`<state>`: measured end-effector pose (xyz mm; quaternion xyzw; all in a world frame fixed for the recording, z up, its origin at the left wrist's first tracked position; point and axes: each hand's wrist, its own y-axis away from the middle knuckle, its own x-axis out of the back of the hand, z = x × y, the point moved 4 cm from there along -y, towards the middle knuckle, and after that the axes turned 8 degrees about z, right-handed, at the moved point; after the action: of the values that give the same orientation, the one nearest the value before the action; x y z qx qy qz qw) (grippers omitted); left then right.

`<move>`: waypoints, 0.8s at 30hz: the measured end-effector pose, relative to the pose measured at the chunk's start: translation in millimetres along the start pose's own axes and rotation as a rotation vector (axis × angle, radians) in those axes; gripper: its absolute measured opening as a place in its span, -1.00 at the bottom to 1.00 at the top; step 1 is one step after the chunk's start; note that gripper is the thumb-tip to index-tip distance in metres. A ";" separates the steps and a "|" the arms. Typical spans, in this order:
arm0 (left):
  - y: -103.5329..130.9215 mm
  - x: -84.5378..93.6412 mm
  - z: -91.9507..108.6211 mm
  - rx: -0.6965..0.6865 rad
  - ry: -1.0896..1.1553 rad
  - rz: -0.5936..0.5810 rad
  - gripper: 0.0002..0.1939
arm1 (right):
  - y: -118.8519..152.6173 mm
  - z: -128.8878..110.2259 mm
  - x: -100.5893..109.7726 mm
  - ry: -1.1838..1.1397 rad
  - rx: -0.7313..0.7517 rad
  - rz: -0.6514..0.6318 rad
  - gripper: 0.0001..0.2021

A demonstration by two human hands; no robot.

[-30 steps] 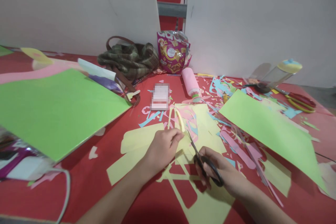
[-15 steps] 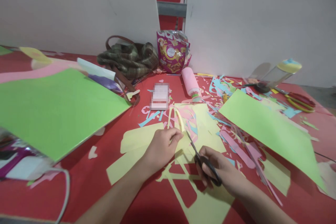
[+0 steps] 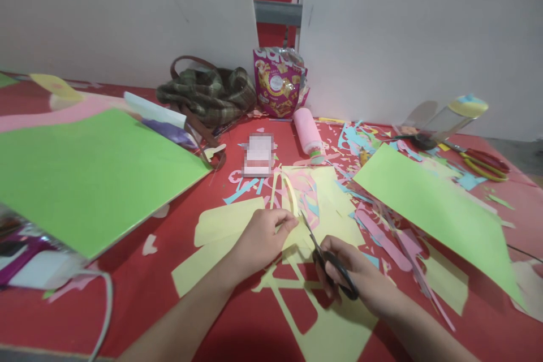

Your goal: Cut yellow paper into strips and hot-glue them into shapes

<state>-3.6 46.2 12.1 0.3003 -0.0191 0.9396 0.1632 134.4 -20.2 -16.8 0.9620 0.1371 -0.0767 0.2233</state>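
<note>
The scissors (image 3: 348, 287) lie in the right hand (image 3: 367, 277), whose fingers are closed round the dark handles; their long axis slants from that grip forward and to the left, so the narrow metal blades end just beside the fingertips of the left hand (image 3: 261, 240). The left hand, nearer to the tips, has thumb and forefinger pinched together, seemingly on the yellow paper, a small piece whose outline is lost against the pale yellow sheet (image 3: 337, 203) beyond. The blades look slightly parted, though blur hides how far. The handles are black, smooth and looped, the blades thin and grey. Nearer the person than the pinch, and below the right hand, lies a yellow sheet with cut-out openings (image 3: 348, 334); left of the pinch are flat yellow pieces (image 3: 224, 223), and beyond it a pink bottle (image 3: 306, 127) lies on its side
</note>
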 end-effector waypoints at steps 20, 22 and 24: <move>1.0 -2.7 -1.4 0.038 0.023 -0.063 -0.71 | -0.5 2.3 -0.9 -0.035 0.002 -0.003 -0.71; 1.2 -2.6 -1.7 0.038 0.020 -0.061 -0.70 | 0.1 3.3 -0.4 -0.035 -0.007 0.007 -0.71; 1.2 -2.9 -2.0 0.038 0.019 -0.065 -0.70 | 0.8 4.3 0.3 -0.033 -0.013 0.007 -0.72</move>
<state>-2.9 44.5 8.9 0.2948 0.0102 0.9368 0.1882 134.5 -22.7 -20.4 0.9596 0.1305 -0.0907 0.2322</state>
